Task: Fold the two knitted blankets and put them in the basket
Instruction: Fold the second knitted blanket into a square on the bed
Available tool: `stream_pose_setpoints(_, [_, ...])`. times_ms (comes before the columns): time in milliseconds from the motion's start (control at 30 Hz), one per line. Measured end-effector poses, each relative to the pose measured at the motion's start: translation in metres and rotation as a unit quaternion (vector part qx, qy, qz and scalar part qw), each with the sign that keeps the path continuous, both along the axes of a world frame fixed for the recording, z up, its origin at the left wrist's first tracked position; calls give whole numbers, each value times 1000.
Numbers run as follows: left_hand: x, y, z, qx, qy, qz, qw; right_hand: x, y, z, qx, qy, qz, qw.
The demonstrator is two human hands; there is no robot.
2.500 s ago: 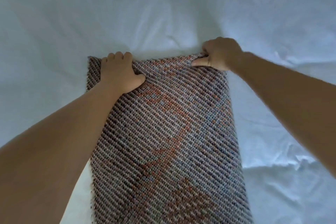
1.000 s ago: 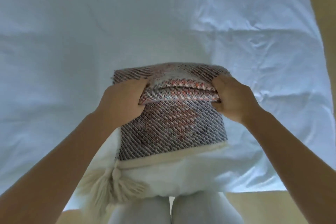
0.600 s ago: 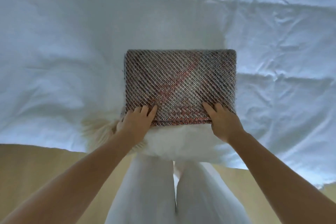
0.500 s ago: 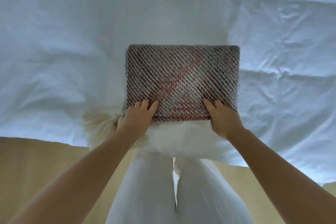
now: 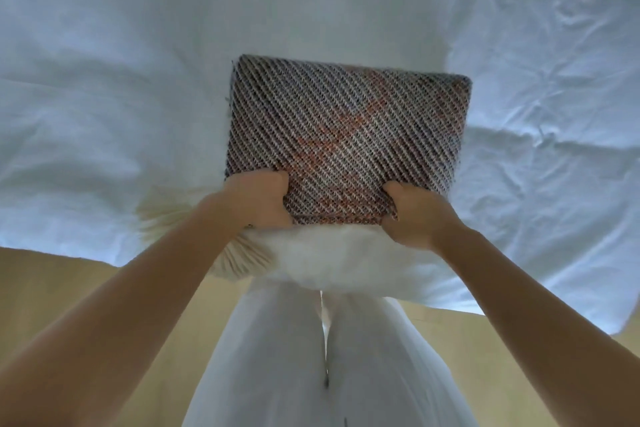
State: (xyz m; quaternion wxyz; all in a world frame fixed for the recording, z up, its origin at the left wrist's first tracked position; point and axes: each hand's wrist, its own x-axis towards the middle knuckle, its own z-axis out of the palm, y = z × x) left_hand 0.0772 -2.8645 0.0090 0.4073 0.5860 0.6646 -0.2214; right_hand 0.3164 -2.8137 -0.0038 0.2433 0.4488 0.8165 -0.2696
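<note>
A folded knitted blanket (image 5: 346, 128), dark with diagonal stripes and an orange pattern, forms a thick rectangle over the near edge of the bed. My left hand (image 5: 258, 199) grips its near left corner. My right hand (image 5: 412, 215) grips its near right corner, thumb on top. Under and just in front of it shows a cream-white fluffy fabric (image 5: 329, 256) with a cream tassel (image 5: 194, 218) sticking out at the left. Whether that is the second blanket I cannot tell. No basket is in view.
A white, wrinkled bed sheet (image 5: 138, 80) covers the whole bed behind the blanket. Its near edge hangs over a tan floor (image 5: 69, 288). My legs in white trousers (image 5: 325, 357) stand against the bed.
The blanket was folded from a long strip into a compact rectangle. Over the last half second my fingers went from resting flat on its near edge to curling round both near corners.
</note>
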Motion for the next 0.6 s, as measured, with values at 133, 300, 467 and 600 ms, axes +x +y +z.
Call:
stream_pose_setpoints(133, [7,53,-3,284,-34,123,950,-36,24,4,283,236,-87,926])
stream_pose_setpoints(300, [23,104,-55,335,-37,72,939,-107,64,-48,234,211,-107,943])
stream_pose_setpoints(467, [-23,93,-107,289,45,51,955,-69,89,-84,181,31,-76,980])
stream_pose_setpoints(600, [-28,95,-108,253,91,122,955,-30,96,-87,194,-86,-175,961])
